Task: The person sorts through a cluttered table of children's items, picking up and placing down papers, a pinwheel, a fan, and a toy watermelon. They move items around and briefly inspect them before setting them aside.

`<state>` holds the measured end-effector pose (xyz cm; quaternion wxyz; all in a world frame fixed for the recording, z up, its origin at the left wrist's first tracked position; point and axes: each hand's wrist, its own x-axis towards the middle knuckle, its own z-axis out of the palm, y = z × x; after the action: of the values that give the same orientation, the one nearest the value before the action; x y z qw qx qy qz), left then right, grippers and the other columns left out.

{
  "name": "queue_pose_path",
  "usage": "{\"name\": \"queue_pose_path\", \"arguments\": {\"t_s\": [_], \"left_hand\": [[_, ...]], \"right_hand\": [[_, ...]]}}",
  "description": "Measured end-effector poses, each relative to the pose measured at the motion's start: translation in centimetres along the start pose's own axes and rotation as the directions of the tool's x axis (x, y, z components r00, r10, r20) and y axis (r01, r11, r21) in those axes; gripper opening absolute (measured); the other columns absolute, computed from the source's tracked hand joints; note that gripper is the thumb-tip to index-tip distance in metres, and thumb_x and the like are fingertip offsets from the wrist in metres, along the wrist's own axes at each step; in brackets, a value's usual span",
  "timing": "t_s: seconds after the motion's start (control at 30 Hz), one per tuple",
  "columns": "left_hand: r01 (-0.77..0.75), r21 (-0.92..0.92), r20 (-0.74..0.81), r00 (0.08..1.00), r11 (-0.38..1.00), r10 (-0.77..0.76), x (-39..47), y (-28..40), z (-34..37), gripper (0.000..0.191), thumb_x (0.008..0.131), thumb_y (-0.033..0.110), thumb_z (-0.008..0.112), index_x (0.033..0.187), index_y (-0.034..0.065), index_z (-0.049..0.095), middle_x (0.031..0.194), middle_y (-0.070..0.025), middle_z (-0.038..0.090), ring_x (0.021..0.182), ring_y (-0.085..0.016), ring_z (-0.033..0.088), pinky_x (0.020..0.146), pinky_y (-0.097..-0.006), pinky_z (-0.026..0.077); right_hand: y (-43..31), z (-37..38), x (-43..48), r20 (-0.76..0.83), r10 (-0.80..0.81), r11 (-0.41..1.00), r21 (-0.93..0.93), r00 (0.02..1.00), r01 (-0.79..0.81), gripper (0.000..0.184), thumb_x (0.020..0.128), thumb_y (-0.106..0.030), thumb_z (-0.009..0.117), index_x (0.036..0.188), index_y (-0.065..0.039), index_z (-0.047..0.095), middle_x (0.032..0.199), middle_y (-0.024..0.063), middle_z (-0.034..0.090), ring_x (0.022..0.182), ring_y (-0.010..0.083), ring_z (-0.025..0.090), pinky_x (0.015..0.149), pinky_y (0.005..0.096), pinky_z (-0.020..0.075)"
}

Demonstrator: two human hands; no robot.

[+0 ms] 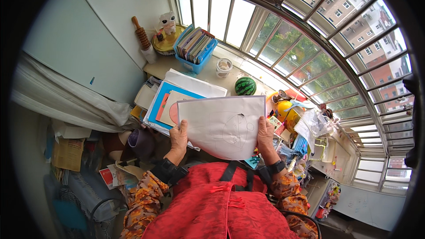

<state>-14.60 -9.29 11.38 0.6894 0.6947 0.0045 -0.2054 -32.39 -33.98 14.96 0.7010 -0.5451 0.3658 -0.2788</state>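
Between my two hands I hold a sheet of white paper [212,122] bearing a faint line drawing, with a lilac edge showing along its top and sides. My left hand [179,137] grips the left edge, thumb on top. On the right edge, my right hand [265,136] has the same kind of grip. The sheet bows down towards my red jacket. Behind it and to the left lies a stack of papers [196,83], with a blue folder [159,101] and a card with a pink shape [167,109] on top, partly covered by the sheet.
A blue basket of books [192,64], a patterned cup [224,68] and a watermelon-patterned ball [245,86] stand along the windowsill. Toys and plastic bags [305,122] crowd the right side. At the left hang white curtains [73,93], above papers and bags lying lower down.
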Motion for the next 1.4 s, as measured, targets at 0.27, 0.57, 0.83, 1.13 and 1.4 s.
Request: {"name": "queue_pose_path", "arguments": {"t_s": [0.27,0.57,0.83,1.13,1.4], "left_hand": [[0.181,-0.038,0.142,0.974,0.983,-0.174,0.5,-3.9,2.0,0.057,0.092,0.054,0.063,0.094,-0.0029,0.067,0.086,-0.0030,0.065,0.078,-0.011,0.057,0.070,-0.0293,0.048],[0.045,0.162,0.174,0.982,0.986,-0.074,2.9,-6.2,3.3,0.068,0.090,0.061,0.060,0.063,-0.0006,0.049,0.060,-0.0023,0.047,0.061,-0.012,0.041,0.056,-0.0355,0.040],[-0.122,0.485,0.257,0.966,0.866,-0.008,5.1,-6.1,1.1,0.076,0.088,0.074,0.046,0.068,0.0007,0.056,0.061,-0.0159,0.059,0.060,-0.031,0.059,0.057,-0.0433,0.045],[-0.062,0.796,-0.132,0.953,0.602,0.273,13.9,-4.8,-7.4,0.027,0.085,0.023,0.069,0.101,0.0073,0.055,0.105,-0.0135,0.061,0.104,-0.035,0.055,0.085,-0.0457,0.047],[-0.012,0.953,-0.019,0.995,0.302,0.097,16.7,-4.3,-8.7,0.047,0.073,0.029,0.081,0.103,0.0045,0.055,0.107,-0.0147,0.061,0.108,-0.035,0.055,0.090,-0.0495,0.044]], "right_hand": [[0.3,-3.5,-0.5,0.052,0.206,0.977,0.046,0.977,-0.208,0.049,0.095,-0.039,0.063,0.119,0.002,0.059,0.105,0.0085,0.068,0.084,0.0155,0.067,0.074,0.0296,0.0557],[-2.1,-6.7,-1.3,0.147,0.470,0.852,-0.332,0.870,-0.405,0.029,0.090,-0.014,0.065,0.111,0.006,0.063,0.095,0.0087,0.070,0.080,0.0148,0.066,0.071,0.0286,0.0534],[2.2,-5.0,-1.8,0.082,0.001,0.727,-0.685,0.997,0.056,0.018,0.094,-0.012,0.060,0.101,0.003,0.067,0.082,0.0036,0.069,0.076,0.0118,0.059,0.074,0.0300,0.0483],[-1.1,-4.8,-1.1,0.006,-0.159,0.753,-0.646,0.987,0.125,0.015,0.096,-0.008,0.056,0.096,0.003,0.065,0.083,-0.0045,0.062,0.077,0.0062,0.050,0.069,0.0252,0.0445],[-1.5,-7.2,-1.1,-0.141,-0.161,0.822,-0.566,0.977,0.054,0.022,0.098,-0.017,0.060,0.096,0.004,0.068,0.087,-0.0013,0.066,0.077,0.0059,0.054,0.068,0.0234,0.0448]]}}
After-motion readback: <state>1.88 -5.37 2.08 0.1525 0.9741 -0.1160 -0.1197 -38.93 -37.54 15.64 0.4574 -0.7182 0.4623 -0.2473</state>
